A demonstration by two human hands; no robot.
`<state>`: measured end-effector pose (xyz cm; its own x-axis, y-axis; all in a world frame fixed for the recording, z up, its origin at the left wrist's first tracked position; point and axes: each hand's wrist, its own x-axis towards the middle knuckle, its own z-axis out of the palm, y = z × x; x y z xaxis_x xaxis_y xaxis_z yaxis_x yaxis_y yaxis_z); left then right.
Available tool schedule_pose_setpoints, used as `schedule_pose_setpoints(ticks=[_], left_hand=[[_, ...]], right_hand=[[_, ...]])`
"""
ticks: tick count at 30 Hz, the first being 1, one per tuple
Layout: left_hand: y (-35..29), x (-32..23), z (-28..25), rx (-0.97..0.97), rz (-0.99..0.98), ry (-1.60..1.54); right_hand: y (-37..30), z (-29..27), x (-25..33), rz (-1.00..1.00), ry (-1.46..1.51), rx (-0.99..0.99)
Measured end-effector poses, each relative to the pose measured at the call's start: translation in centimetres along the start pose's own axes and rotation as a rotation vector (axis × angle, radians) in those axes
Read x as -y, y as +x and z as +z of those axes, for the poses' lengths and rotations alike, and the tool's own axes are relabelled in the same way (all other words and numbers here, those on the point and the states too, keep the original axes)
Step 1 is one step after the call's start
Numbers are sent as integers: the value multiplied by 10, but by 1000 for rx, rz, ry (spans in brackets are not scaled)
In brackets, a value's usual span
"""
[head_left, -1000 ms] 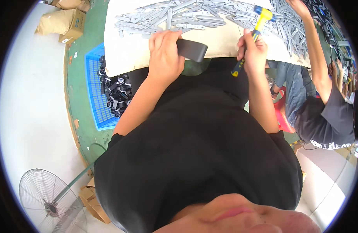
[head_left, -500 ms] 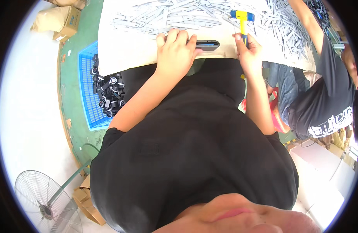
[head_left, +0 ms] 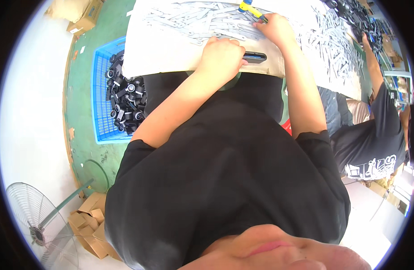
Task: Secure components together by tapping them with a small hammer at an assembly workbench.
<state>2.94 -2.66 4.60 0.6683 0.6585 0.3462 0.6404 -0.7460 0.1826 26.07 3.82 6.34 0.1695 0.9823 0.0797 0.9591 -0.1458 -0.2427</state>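
My left hand (head_left: 222, 57) is closed on one end of a black elongated part (head_left: 256, 57) at the table's near edge. The part has rounded ends and an open slot with something bluish inside. Most of its left end is hidden behind the fingers. Farther forward and to the right, my right hand (head_left: 277, 30) grips the dark end of a yellow-handled mallet (head_left: 253, 10) with blue on its head. The mallet is raised over loose grey flat metal strips (head_left: 207, 21), and its head is partly cut off by the top of the view.
A light-coloured table covering (head_left: 144, 58) lies under the strips. At left stands a blue plastic crate (head_left: 99, 99) of black parts with round ends. A fan (head_left: 38, 231) and cardboard boxes (head_left: 92, 225) stand lower left. A co-worker (head_left: 373, 144) reaches toward black parts at far right.
My right hand and the mallet have moved forward and left, and the mallet has tilted. My left hand and the black part sit slightly farther right. The co-worker's arm has shifted right.
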Motion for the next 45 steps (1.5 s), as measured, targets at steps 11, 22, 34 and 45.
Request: schedule_pose_setpoints(ticks=[11,22,34,45], left_hand=[[-3,7,6,3,19,-20],[-7,4,0,46,4,-41],[-14,15,-11,-85,-63,-284],[-19,15,6,-179,-48,-338]], right_hand=[[5,15,-7,-134,-35,-98],[-40,-8,-27,-172,372,-332],[-121,-6,1,53,876,-2],[-131,13,8,113,750,-64]])
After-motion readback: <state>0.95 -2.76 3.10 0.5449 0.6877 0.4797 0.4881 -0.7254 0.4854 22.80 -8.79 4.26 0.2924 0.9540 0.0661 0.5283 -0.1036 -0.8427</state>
